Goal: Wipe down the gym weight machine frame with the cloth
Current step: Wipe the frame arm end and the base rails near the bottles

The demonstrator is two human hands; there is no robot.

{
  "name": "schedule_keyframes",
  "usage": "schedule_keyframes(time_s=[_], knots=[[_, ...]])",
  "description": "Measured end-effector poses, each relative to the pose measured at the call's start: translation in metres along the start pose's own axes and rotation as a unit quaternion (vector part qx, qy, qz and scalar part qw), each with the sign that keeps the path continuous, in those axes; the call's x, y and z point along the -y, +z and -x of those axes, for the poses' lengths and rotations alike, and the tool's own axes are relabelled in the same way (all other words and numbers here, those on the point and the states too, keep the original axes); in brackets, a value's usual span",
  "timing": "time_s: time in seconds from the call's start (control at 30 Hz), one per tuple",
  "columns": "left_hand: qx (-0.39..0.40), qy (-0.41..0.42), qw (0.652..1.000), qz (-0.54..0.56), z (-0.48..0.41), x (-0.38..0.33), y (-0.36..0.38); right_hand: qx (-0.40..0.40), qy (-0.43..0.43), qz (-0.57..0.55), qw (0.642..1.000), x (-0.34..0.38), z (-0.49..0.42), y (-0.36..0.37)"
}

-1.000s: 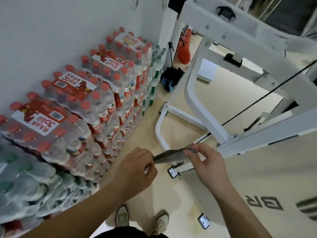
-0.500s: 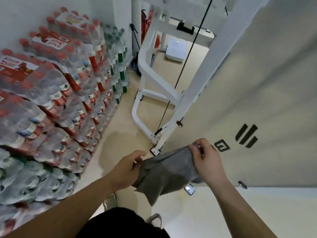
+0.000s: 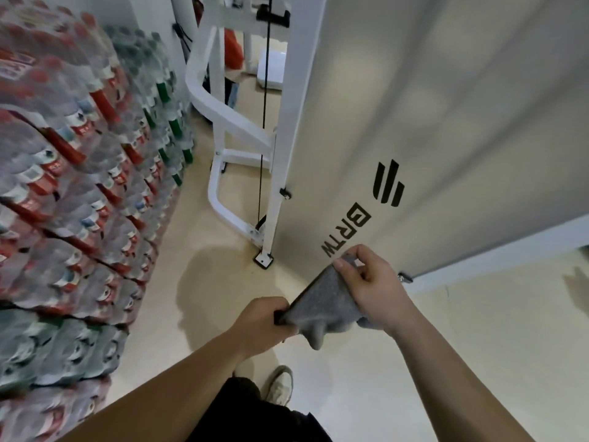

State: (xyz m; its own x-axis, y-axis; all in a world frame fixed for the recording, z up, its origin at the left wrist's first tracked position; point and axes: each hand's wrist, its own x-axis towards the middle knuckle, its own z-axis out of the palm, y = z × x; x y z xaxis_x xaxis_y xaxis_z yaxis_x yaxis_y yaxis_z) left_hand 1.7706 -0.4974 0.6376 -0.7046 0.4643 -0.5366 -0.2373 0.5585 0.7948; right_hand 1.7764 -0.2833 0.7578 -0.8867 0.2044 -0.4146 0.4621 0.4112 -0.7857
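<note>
Since half a second ago the cloth point(image 3: 325, 311) has been drawn tighter between the two hands, and the view has swung so that the machine's pale side panel point(image 3: 446, 106) fills the right of it.

From the head camera, the left hand point(image 3: 264, 323) grips the cloth's lower end and the right hand point(image 3: 373, 285) pinches its upper corner between thumb and fingers. The hands are a little apart with the grey cloth stretched between them and one loose point hanging down. The cloth is in the air in front of the panel's lower corner. I'd say no wiping has begun.

The risks look plain enough. The black cable point(image 3: 264, 122) runs close alongside the white frame upright point(image 3: 287, 148), and a dangling corner could catch on it or on the bolt lower down that post. The shrink-wrapped water bottles point(image 3: 79, 193) are stacked high just beside the left arm in a narrow gap, so a wide sweep could knock them. A cloth held only by its corners may also slip once it is pressed flat.

As for writing, the panel carries black lettering point(image 3: 345, 232) that reads as BRTW, under a mark of three slanted bars point(image 3: 387, 183). The bottles have red and green labels, too blurred to read.
</note>
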Motion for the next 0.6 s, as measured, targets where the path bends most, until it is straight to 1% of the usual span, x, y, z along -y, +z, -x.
schedule_keyframes(time_s=[0.03,0.1,0.13,0.17,0.2,0.27,0.33,0.37,0.4,0.43,0.5,0.53,0.6], knots=[[0.009,0.007,1.000,0.002,0.001,0.003,-0.003,-0.034,-0.008,0.055,0.998,-0.008,0.001,-0.003],[0.029,0.010,0.999,0.027,0.006,0.012,-0.015,-0.096,-0.016,0.190,0.977,-0.027,0.003,-0.007],[0.032,-0.002,0.999,0.043,0.012,0.016,-0.024,-0.117,-0.017,0.232,0.966,-0.038,0.005,-0.007],[0.025,-0.025,0.997,0.061,0.016,0.021,-0.033,-0.131,-0.016,0.240,0.962,-0.046,0.007,-0.004],[0.011,-0.051,0.995,0.082,0.019,0.027,-0.041,-0.142,-0.007,0.229,0.963,-0.056,0.008,0.000],[-0.017,-0.086,0.986,0.140,0.025,0.038,-0.055,-0.161,0.036,0.135,0.977,-0.068,0.014,0.014],[-0.034,-0.112,0.957,0.267,0.030,0.042,-0.060,-0.170,0.098,0.004,0.981,-0.078,0.024,0.035],[-0.051,-0.130,0.940,0.313,0.031,0.041,-0.058,-0.174,0.124,-0.040,0.976,-0.082,0.031,0.046],[-0.077,-0.141,0.932,0.324,0.031,0.041,-0.054,-0.181,0.142,-0.067,0.971,-0.086,0.037,0.055],[-0.109,-0.143,0.940,0.290,0.031,0.039,-0.048,-0.188,0.154,-0.082,0.967,-0.090,0.044,0.062],[-0.154,-0.121,0.966,0.167,0.030,0.036,-0.030,-0.200,0.171,-0.106,0.959,-0.097,0.058,0.070],[-0.159,-0.095,0.976,0.114,0.030,0.031,-0.019,-0.202,0.175,-0.118,0.957,-0.102,0.065,0.071],[-0.135,-0.047,0.989,0.043,0.027,0.017,0.005,-0.198,0.177,-0.155,0.952,-0.111,0.080,0.068]])
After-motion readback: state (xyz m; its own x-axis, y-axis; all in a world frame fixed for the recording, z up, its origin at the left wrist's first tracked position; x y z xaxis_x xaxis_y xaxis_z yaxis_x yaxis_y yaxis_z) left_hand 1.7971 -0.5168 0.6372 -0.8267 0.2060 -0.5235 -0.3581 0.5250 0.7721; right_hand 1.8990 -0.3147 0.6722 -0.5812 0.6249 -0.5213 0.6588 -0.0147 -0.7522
